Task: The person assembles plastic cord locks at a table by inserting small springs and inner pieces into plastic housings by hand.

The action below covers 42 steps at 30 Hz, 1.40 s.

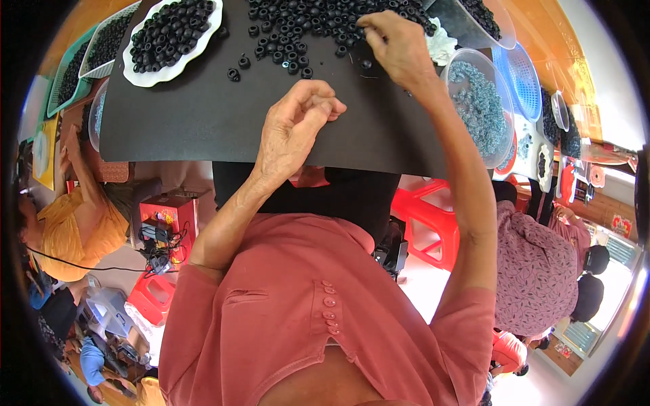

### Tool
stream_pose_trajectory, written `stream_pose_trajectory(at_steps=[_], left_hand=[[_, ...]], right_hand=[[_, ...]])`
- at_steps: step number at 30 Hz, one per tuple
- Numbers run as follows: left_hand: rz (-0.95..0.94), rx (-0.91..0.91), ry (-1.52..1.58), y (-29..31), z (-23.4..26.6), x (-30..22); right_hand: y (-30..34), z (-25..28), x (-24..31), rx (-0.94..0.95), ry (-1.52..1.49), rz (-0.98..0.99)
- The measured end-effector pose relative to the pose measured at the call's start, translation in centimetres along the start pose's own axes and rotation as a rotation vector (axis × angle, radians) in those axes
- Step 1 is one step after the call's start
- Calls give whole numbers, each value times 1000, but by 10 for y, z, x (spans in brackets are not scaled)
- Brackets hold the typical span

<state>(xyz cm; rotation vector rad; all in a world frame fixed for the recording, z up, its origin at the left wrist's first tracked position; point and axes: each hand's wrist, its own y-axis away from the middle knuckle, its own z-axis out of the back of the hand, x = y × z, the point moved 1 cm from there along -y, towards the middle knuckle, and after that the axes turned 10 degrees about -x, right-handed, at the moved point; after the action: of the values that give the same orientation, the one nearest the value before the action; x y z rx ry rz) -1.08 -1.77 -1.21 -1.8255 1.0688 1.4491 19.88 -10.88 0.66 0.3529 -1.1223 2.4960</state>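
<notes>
Black ring-shaped beads (298,30) lie in a loose heap at the far side of the dark tabletop (196,122). My right hand (401,51) reaches over the heap's right part, its fingers bent and closed down among the beads; whether one is pinched is hidden. Close to the table's near edge, my left hand (298,122) hovers with thumb and fingers curled together. What it holds, if anything, cannot be made out. A single bead (366,64) sits apart below my right hand, and a few more (234,74) lie to the left.
A white scalloped plate (152,79) heaped with black beads stands at the left. To the right are a clear tub (504,128) of blue-grey beads, a blue basket (525,81) and a white ornate object (441,46). Other people (538,271) sit nearby; a red stool (433,227) stands below.
</notes>
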Motion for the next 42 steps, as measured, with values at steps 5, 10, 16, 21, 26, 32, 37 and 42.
stream_pose_trajectory(at_steps=[5,10,16,21,26,32,37,42], left_hand=[[18,-3,31,1,0,2],[-3,-2,21,-1,1,2],[6,-7,54,-1,0,2],[-23,-4,29,-2,-1,2],[-39,-6,60,-3,1,5],[48,-5,200,-8,4,6],[213,8,542,-16,5,9],[175,-1,510,-16,-1,9]], right_hand=[[2,-2,11,177,5,-22],[6,14,7,120,28,-126],[7,7,33,151,-108,-89],[3,-15,32,197,70,-190],[6,-7,39,89,-59,-200],[31,10,80,-74,-401,-283],[57,2,88,-127,-585,-349],[70,-1,83,-162,-676,-379]])
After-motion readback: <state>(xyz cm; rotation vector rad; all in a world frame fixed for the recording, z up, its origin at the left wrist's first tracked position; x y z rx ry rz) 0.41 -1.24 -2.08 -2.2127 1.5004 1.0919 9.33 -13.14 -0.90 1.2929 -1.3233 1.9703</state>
